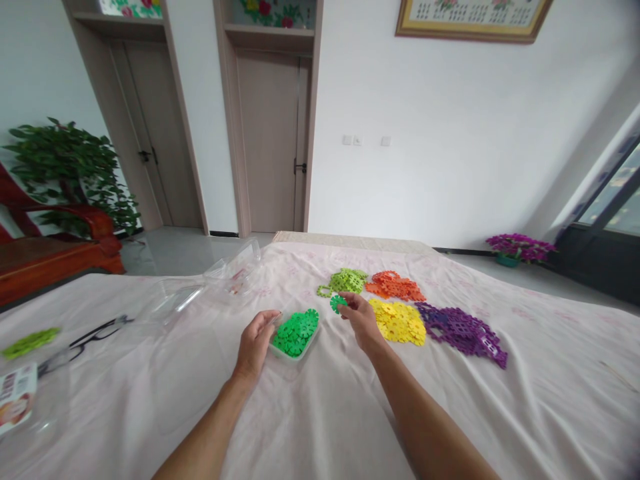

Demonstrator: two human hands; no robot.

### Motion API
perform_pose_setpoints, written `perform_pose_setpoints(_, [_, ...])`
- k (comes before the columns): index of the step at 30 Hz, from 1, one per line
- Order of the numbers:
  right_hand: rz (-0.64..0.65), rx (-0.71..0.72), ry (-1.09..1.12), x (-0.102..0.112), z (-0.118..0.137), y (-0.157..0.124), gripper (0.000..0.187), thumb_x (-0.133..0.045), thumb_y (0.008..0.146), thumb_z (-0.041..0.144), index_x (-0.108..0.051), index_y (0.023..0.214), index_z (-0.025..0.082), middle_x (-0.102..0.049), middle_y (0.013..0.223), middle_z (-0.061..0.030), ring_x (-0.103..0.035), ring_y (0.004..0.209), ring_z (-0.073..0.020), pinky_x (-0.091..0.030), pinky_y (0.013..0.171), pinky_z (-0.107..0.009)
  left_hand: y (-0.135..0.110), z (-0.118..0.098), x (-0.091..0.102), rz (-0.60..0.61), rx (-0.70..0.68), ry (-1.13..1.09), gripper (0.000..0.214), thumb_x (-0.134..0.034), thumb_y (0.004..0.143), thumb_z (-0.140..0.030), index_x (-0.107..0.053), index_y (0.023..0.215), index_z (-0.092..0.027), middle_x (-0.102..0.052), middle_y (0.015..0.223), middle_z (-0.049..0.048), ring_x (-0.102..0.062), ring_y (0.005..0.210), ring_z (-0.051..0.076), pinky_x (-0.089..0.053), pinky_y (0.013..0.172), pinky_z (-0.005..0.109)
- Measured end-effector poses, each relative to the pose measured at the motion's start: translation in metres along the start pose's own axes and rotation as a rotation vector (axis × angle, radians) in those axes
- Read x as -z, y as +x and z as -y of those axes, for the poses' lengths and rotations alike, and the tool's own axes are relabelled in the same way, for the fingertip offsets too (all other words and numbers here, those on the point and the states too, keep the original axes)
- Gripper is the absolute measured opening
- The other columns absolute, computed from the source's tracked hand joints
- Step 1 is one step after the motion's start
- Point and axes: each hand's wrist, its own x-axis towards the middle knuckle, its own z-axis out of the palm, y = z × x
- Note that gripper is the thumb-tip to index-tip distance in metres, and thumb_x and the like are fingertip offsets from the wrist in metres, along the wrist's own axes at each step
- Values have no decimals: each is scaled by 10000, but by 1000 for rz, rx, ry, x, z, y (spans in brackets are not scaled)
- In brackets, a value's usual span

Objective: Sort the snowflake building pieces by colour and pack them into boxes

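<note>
A clear plastic container (293, 360) full of green snowflake discs (295, 332) stands on the cloth in front of me. My left hand (257, 340) grips its left wall, with the thumb and fingers at the rim. Between the thumb and fingertips of my right hand (359, 317) is a single green snowflake disc (337, 304), held up just right of the container. Close behind and beside that hand lie a light green pile (347, 281) and a yellow pile (399, 321) of similar flat plastic pieces.
Orange pieces (395, 286) and purple pieces (465, 333) lie in heaps at the right. Clear plastic containers (170, 300), eyeglasses (95, 337), a few light green pieces (31, 342) and a labelled clear package (20, 397) lie on the left. The cloth (550, 413) is wrinkled.
</note>
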Motion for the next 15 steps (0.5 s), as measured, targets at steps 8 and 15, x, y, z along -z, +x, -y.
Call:
perform_pose_setpoints(8, [97,24,14,-13,11,-8,366,-661,696,313,-693,1028,163,-705,998,-90,-642,904,-225,-537,765,-365,0,1,2,79,-7,9,326,-565,734,-282,-655,1024,-161,-710,1090,79,-638,1054,240,-466,923,341])
perform_pose_setpoints(15, [219,90,-263,-7,-7,-8,420,-567,796,387,-662,1161,201,-704,1056,-68,-649,899,-210,-543,731,-333,0,5,0,103,-5,-23,349,-587,800,-391,-649,1060,-167,-711,1102,90,-649,1060,249,-477,939,365])
